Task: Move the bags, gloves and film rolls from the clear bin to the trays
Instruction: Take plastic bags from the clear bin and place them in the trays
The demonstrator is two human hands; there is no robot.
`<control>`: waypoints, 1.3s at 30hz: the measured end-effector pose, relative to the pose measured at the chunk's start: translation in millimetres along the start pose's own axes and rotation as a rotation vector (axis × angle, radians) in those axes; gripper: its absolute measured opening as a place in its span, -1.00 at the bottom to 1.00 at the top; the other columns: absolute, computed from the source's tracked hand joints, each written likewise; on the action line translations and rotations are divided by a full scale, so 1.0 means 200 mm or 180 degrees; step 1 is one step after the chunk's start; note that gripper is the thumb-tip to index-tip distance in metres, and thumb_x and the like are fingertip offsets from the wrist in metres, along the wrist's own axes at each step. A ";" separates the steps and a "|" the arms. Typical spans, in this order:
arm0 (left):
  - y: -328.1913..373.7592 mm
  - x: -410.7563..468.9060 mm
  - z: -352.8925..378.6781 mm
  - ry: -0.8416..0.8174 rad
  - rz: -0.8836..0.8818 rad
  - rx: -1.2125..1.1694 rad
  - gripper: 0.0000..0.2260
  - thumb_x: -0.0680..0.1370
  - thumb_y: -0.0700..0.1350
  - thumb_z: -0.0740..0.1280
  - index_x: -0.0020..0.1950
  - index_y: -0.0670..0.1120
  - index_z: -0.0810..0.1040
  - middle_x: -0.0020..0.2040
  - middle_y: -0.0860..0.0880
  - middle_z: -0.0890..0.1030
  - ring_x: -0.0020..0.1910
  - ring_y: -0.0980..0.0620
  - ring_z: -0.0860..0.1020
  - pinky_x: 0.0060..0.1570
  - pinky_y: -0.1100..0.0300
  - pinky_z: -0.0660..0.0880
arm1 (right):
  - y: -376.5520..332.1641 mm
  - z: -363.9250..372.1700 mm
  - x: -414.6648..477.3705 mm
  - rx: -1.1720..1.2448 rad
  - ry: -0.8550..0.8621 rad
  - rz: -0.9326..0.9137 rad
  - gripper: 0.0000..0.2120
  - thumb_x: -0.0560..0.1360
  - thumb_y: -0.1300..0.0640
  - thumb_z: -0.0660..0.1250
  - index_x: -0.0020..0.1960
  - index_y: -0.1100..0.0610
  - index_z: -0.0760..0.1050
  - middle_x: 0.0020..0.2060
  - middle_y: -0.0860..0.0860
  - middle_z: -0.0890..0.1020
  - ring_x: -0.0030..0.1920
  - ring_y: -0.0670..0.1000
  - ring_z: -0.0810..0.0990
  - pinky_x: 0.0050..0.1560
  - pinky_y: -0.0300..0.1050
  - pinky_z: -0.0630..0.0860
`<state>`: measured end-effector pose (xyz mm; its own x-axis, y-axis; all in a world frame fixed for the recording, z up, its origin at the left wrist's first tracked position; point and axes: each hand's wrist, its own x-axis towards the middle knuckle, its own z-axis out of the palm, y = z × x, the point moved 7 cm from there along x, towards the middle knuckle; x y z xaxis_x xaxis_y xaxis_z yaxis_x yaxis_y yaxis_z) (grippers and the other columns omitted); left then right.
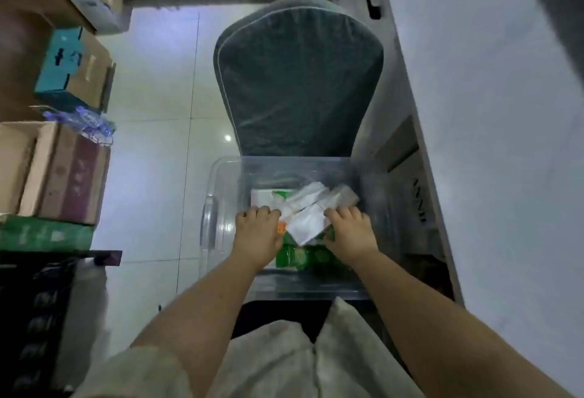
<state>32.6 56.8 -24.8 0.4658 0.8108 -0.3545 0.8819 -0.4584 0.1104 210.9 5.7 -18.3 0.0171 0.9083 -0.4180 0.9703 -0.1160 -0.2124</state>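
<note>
A clear plastic bin (221,182) stands on a chair seat right in front of me. Inside it lie several white packets (308,208), a white and green box (267,197) at the back left, and green packs (303,255) near the front. Both hands are down in the bin. My left hand (257,231) grips the left end of the white packets with curled fingers. My right hand (349,233) grips their right end in the same way. What lies under the packets is hidden.
The grey padded chair back (297,81) rises behind the bin. Cardboard boxes (63,173) and a teal box (63,65) are stacked on the left over a white tiled floor (151,144). A white cabinet side (489,113) runs along the right.
</note>
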 end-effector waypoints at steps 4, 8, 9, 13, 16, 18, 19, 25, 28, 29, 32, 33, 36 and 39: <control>0.02 0.12 0.22 -0.0328 0.0029 0.0040 -0.61 0.46 0.06 0.30 0.26 0.01 0.42 0.17 -0.04 0.50 0.16 -0.11 0.41 0.12 -0.05 0.30 | 0.09 0.21 0.15 -0.0093 -0.0341 -0.0058 -0.52 0.44 0.04 0.31 0.32 0.04 0.27 0.25 0.10 0.41 0.22 0.17 0.33 0.17 0.11 0.32; 0.03 0.35 0.43 -0.0516 0.0420 0.0116 -0.55 0.49 0.09 0.27 0.35 0.02 0.34 0.23 -0.05 0.47 0.18 -0.11 0.39 0.14 -0.06 0.31 | 0.18 0.42 0.35 -0.0054 -0.0657 0.0069 -0.42 0.41 0.06 0.38 0.36 0.00 0.25 0.36 0.08 0.30 0.32 0.18 0.23 0.35 0.21 0.16; 0.03 0.41 0.48 -0.0569 0.0419 0.0047 -0.54 0.50 0.09 0.26 0.37 0.02 0.32 0.26 -0.06 0.46 0.20 -0.12 0.38 0.13 -0.06 0.31 | 0.20 0.47 0.40 -0.0111 -0.0698 0.0049 -0.39 0.41 -0.01 0.40 0.39 -0.02 0.24 0.40 0.08 0.27 0.35 0.19 0.21 0.37 0.23 0.14; 0.02 0.61 0.63 -0.0532 0.0170 -0.0272 -0.52 0.50 0.00 0.28 0.40 0.01 0.30 0.34 -0.11 0.40 0.25 -0.16 0.35 0.17 -0.07 0.28 | 0.27 0.63 0.55 -0.0082 -0.0827 -0.0014 -0.20 0.37 -0.18 0.41 0.48 -0.08 0.10 0.53 0.07 0.04 0.48 0.24 0.00 0.40 0.29 0.07; -0.02 0.68 0.70 -0.0496 -0.0029 -0.0524 -0.54 0.50 -0.06 0.30 0.40 0.00 0.34 0.34 -0.15 0.40 0.26 -0.19 0.36 0.20 -0.07 0.30 | 0.29 0.66 0.60 -0.0495 -0.0568 -0.0310 -0.21 0.35 -0.20 0.42 0.47 -0.04 0.16 0.50 0.14 0.14 0.47 0.25 0.09 0.45 0.27 0.01; -0.05 0.72 0.72 -0.0447 -0.0148 -0.0806 -0.58 0.50 -0.04 0.34 0.36 0.01 0.39 0.30 -0.14 0.44 0.22 -0.19 0.39 0.17 -0.06 0.34 | 0.30 0.65 0.61 -0.0616 -0.0356 -0.0487 -0.22 0.28 -0.20 0.48 0.41 0.01 0.32 0.40 0.18 0.34 0.39 0.26 0.27 0.43 0.25 0.04; -0.06 0.73 0.72 -0.0429 -0.0138 -0.0851 -0.59 0.51 -0.04 0.35 0.35 0.00 0.40 0.28 -0.14 0.46 0.20 -0.20 0.40 0.15 -0.05 0.35 | 0.30 0.64 0.62 -0.0594 -0.0301 -0.0522 -0.24 0.24 -0.20 0.50 0.36 0.02 0.39 0.34 0.19 0.42 0.34 0.26 0.35 0.40 0.26 0.10; -0.08 0.72 0.66 -0.0523 0.0055 -0.0628 -0.56 0.52 -0.09 0.29 0.40 -0.03 0.35 0.25 -0.17 0.51 0.17 -0.21 0.46 0.06 -0.06 0.39 | 0.28 0.50 0.60 -0.0420 0.0096 -0.0741 -0.66 0.30 0.14 0.46 0.07 0.12 0.59 -0.02 0.20 0.62 0.00 0.27 0.57 0.14 0.24 0.42; -0.06 0.68 0.54 -0.0559 0.0105 -0.0645 -0.56 0.52 -0.09 0.25 0.41 -0.03 0.32 0.21 -0.18 0.52 0.12 -0.20 0.48 -0.01 -0.03 0.41 | 0.21 0.40 0.56 -0.0648 0.0098 -0.0906 -0.75 0.24 0.17 0.50 -0.09 0.11 0.62 -0.21 0.13 0.63 -0.16 0.20 0.59 -0.01 0.10 0.51; -0.05 0.65 0.48 -0.0536 0.0132 -0.0676 -0.56 0.53 -0.08 0.24 0.41 -0.03 0.32 0.21 -0.18 0.53 0.11 -0.20 0.49 -0.03 -0.02 0.42 | 0.19 0.36 0.54 -0.0720 0.0078 -0.0924 -0.78 0.23 0.17 0.51 -0.13 0.09 0.61 -0.26 0.10 0.62 -0.21 0.18 0.59 -0.07 0.05 0.53; -0.01 0.55 0.27 -0.0414 0.0230 -0.0776 -0.55 0.53 -0.06 0.26 0.42 -0.04 0.33 0.20 -0.17 0.53 0.11 -0.20 0.48 -0.03 -0.02 0.44 | 0.09 0.19 0.42 -0.0682 0.0265 -0.1020 -0.79 0.18 0.17 0.51 -0.20 0.12 0.60 -0.32 0.10 0.62 -0.27 0.16 0.59 -0.21 -0.02 0.54; 0.00 0.52 0.19 -0.0362 0.0253 -0.0828 -0.55 0.53 -0.06 0.27 0.42 -0.03 0.34 0.21 -0.16 0.54 0.12 -0.20 0.48 -0.01 -0.03 0.46 | 0.06 0.13 0.37 -0.0587 0.0377 -0.1072 -0.82 0.22 0.16 0.47 -0.18 0.14 0.60 -0.31 0.12 0.62 -0.27 0.17 0.60 -0.22 0.00 0.55; 0.04 0.41 -0.05 -0.0201 0.0341 -0.1055 -0.57 0.51 -0.06 0.31 0.38 0.01 0.39 0.20 -0.10 0.57 0.12 -0.16 0.51 -0.01 -0.03 0.49 | -0.04 -0.03 0.20 -0.0603 0.0490 -0.1004 -0.72 0.26 0.12 0.51 -0.06 0.14 0.55 -0.23 0.08 0.61 -0.19 0.16 0.57 -0.14 0.01 0.52; 0.07 0.29 -0.26 -0.0078 0.0522 -0.1276 -0.59 0.47 -0.08 0.34 0.33 0.06 0.43 0.17 -0.05 0.58 0.10 -0.09 0.52 -0.02 0.00 0.50 | -0.13 -0.20 0.03 -0.0509 0.0850 -0.0692 -0.63 0.15 0.27 0.51 -0.08 0.13 0.51 -0.23 0.05 0.60 -0.20 0.13 0.55 -0.16 0.00 0.47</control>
<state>76.2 116.8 3.9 0.6046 0.7279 -0.3235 0.7571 -0.3990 0.5173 195.8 30.0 19.7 -0.1516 0.9800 -0.1290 0.9832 0.1361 -0.1213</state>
